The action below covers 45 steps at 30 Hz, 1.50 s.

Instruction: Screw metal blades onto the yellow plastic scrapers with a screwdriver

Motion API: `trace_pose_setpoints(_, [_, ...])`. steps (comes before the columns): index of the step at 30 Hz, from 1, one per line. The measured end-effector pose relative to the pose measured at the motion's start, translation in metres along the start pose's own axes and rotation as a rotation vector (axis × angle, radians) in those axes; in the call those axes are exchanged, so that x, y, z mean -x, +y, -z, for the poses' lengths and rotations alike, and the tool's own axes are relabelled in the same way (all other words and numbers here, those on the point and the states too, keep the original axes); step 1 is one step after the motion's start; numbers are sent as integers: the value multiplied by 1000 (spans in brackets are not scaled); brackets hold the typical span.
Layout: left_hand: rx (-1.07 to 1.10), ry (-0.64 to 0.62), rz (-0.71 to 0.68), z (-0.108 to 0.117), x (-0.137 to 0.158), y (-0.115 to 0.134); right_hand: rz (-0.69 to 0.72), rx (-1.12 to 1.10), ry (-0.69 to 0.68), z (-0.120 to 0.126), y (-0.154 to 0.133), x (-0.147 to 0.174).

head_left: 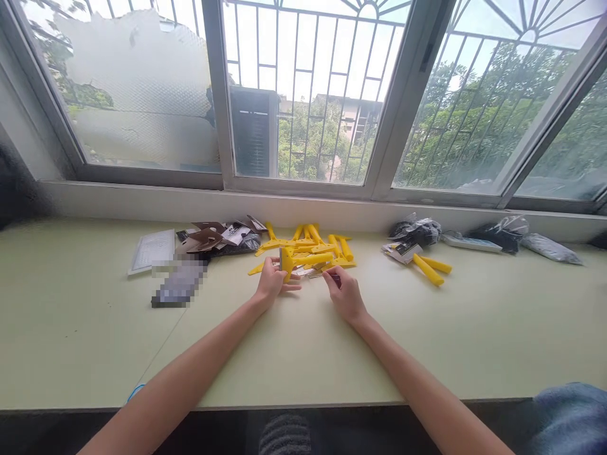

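Note:
My left hand is closed around the head of a yellow scraper, whose handle points to the right. A grey blade edge shows along the scraper's left end. To the right, my right hand pinches what looks like a small screwdriver with a dark handle, its thin shaft pointing left towards the scraper. The fingers hide part of that handle. Just behind both hands lies a pile of yellow scrapers, some handles tilted upward. Small flat pieces lie beneath the held scraper, too small to name.
Left of the pile lie torn brown and white packaging, a white box and a blurred dark object. To the right are two yellow handles, black bagged items and a clear plastic packet. Windows stand behind the table.

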<state>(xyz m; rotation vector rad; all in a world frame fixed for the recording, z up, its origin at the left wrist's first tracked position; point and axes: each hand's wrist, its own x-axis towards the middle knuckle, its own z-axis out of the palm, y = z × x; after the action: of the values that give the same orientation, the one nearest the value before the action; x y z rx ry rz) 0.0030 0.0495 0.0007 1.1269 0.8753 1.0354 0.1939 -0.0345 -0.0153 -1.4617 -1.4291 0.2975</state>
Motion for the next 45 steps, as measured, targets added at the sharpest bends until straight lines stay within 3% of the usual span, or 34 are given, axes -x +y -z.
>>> trace_pose_setpoints(6, [-11,-37,-66,2,-1,-1,-22,-66,39,1,-2,0])
trace_pose_setpoints(10, [-53,-85,-143,4,-2,0,-50,-169,111,16,-11,7])
trace_pose_setpoints(18, [-300,-291,-483,-7,18,-4,-87,-358,250,87,-33,33])
trace_pose_setpoints(23, [-565,-510,-666,-22,43,-8,-83,-347,192,120,-54,36])
trace_pose_setpoints(26, [-703,-546,-729,-26,50,-10,-100,-284,84,116,-60,45])
trace_pose_setpoints(30, [-877,-484,-764,-25,51,-9,-113,-236,-2,95,-50,61])
trace_pose_setpoints(40, [-1209,-439,-834,-27,55,-3,-117,-273,5,72,-22,71])
trace_pose_setpoints(45, [-1381,-502,-871,-25,54,0,-125,-270,55,83,-20,68])
